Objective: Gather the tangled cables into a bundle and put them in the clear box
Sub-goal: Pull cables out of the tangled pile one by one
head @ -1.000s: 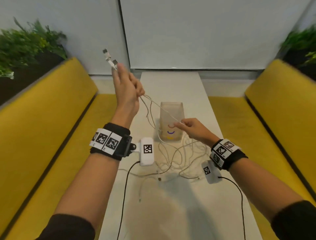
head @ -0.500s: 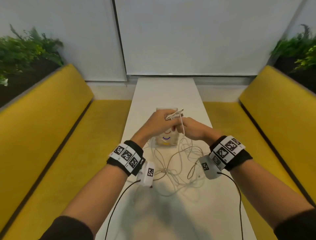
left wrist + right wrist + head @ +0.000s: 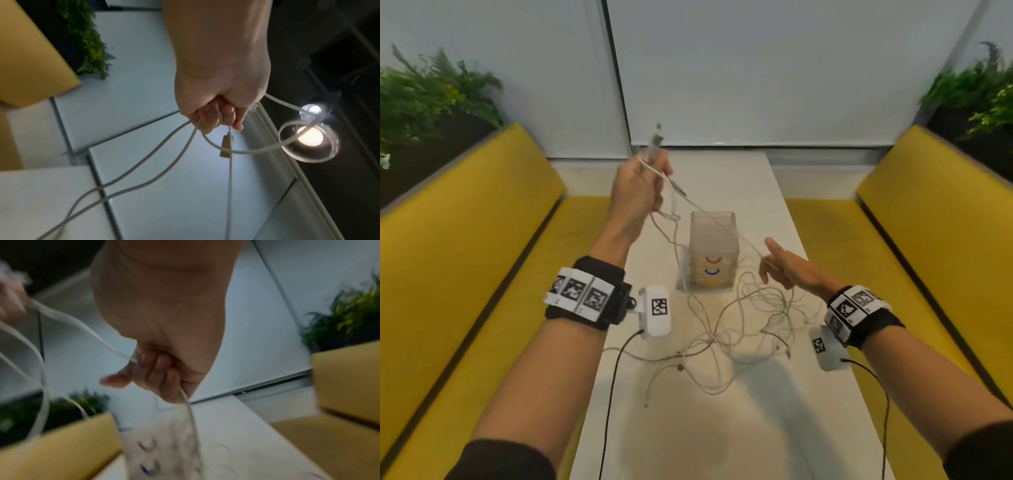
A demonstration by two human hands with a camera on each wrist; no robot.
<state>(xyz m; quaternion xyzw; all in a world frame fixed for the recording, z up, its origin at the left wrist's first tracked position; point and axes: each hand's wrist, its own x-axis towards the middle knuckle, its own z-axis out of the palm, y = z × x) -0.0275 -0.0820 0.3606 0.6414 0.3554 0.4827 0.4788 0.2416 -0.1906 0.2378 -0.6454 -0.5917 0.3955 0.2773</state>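
Two hands: both are engaged on one stretched length of the cables [image 3: 726, 329].
Landmark: the clear box [image 3: 713, 250], standing upright on the white table [image 3: 774, 428]; all places below are referred to it.
Left hand [image 3: 637, 192]: raised above and to the left of the box; several strands are clenched in the fist, as is confirmed by the left wrist view [image 3: 218, 104], and plug ends [image 3: 656, 137] are seen projecting above the fingers.
Right hand [image 3: 787, 270]: held just to the right of the box, lower than the left; one strand is pinched by curled fingers [image 3: 160, 368], with the forefinger extended.
Stretched strand [image 3: 715, 222]: its long axis is run from upper left down to lower right, passing over the open top of the box.
Loose tangle: most of the cable is left lying on the table on the near side of the box, between the box and the person, spreading toward the right wrist.
Box contents: no cable is seen inside; coloured arcs are marked on its front.
Nearer hand: the right hand is judged nearer to the tangle, so the next length would be taken by it and passed up to the left.
Risk: a trailing loop may be caught on the box rim.
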